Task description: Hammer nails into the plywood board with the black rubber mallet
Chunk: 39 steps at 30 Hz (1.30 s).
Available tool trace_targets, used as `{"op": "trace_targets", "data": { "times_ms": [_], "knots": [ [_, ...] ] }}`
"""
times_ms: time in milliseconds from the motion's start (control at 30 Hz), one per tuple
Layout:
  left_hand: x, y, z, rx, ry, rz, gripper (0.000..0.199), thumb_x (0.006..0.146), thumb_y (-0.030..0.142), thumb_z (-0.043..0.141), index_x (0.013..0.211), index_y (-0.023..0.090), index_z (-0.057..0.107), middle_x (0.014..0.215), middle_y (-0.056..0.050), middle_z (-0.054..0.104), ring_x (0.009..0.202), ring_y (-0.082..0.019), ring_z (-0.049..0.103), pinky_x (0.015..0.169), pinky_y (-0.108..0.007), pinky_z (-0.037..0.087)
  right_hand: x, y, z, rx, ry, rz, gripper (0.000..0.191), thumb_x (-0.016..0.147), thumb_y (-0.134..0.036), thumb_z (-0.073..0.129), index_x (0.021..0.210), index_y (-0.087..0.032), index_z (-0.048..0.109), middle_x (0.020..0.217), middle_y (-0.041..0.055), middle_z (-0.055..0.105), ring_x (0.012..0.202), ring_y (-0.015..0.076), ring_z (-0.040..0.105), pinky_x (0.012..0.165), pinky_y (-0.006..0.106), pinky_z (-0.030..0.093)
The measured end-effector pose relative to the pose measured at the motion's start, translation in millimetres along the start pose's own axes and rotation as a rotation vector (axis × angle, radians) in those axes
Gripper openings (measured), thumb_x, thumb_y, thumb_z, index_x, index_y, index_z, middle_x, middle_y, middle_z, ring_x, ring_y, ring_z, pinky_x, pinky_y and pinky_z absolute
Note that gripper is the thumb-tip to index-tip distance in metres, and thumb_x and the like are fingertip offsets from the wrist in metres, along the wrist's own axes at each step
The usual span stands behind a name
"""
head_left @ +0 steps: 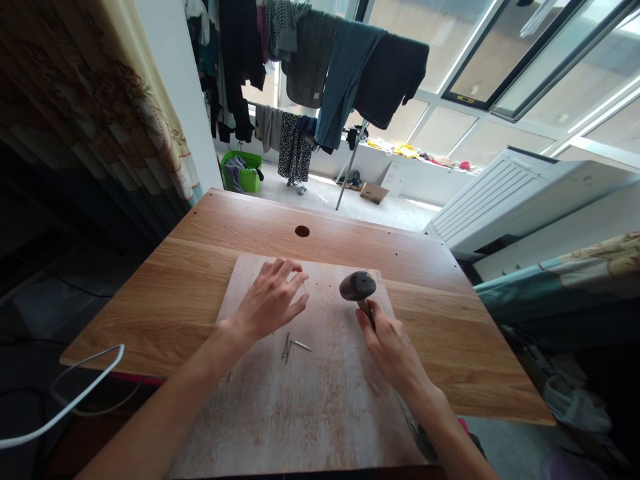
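Note:
My right hand (395, 343) is wrapped round the handle of a rubber mallet (358, 286), its dark rounded head raised above the right side of a worn, pale wooden board (320, 400). Over the upper left of that board, my left hand (273, 297) has its thumb and fingers apart, and nothing shows between them. Several thin metal nails (301, 345) lie loose on the board below my left hand. Small dark dots mark the board between the two hands; whether they are holes or nail heads cannot be made out.
Under the board is a wooden tabletop (440, 333) with a round hole near its far edge. A white cable (85, 393) loops at the left. Beyond stand a clothes rack with hanging laundry (345, 73), a green basket (250, 177) and a small cardboard box (374, 193).

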<state>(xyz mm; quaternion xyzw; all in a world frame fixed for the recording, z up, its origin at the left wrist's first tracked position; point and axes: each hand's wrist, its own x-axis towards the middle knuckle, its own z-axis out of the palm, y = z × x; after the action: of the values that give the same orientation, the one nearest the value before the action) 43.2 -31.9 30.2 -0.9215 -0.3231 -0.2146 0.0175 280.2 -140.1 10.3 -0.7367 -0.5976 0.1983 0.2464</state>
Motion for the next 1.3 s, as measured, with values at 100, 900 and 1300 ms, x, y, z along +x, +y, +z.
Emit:
{"op": "trace_targets", "data": {
  "times_ms": [100, 900, 1300],
  "knots": [
    [-17.0, 14.7, -13.3, -0.047, -0.185, -0.010, 0.013, 0.092, 0.028, 0.065, 0.096, 0.016, 0.066, 0.099, -0.008, 0.065, 0.092, -0.026, 0.061, 0.083, -0.041, 0.051, -5.0, 11.9, 1.7, 0.003, -0.013, 0.035, 0.034, 0.102, -0.044, 0.033, 0.108, -0.022, 0.057, 0.094, 0.0155, 0.075, 0.090, 0.0356, 0.071, 0.071, 0.036, 0.040],
    [1.3, 33.2, -3.0, -0.247, -0.486, -0.010, 0.012, 0.078, 0.007, 0.059, 0.079, 0.018, 0.062, 0.079, -0.002, 0.069, 0.075, -0.018, 0.063, 0.069, -0.031, 0.044, -6.2, 22.3, 11.4, 0.037, 0.010, 0.009, 0.033, 0.105, -0.042, 0.030, 0.105, -0.021, 0.055, 0.090, 0.0148, 0.075, 0.086, 0.0337, 0.071, 0.070, 0.035, 0.039],
    [39.9, 6.0, 1.5, -0.251, -0.240, -0.030, 0.020, 0.096, 0.014, 0.059, 0.099, 0.019, 0.078, 0.097, -0.007, 0.070, 0.094, -0.021, 0.065, 0.087, -0.033, 0.051, -5.5, 16.9, 9.7, -0.026, 0.020, 0.007, 0.034, 0.106, -0.034, 0.034, 0.114, -0.016, 0.061, 0.085, 0.0143, 0.076, 0.081, 0.0313, 0.072, 0.066, 0.033, 0.040]
  ]
}}
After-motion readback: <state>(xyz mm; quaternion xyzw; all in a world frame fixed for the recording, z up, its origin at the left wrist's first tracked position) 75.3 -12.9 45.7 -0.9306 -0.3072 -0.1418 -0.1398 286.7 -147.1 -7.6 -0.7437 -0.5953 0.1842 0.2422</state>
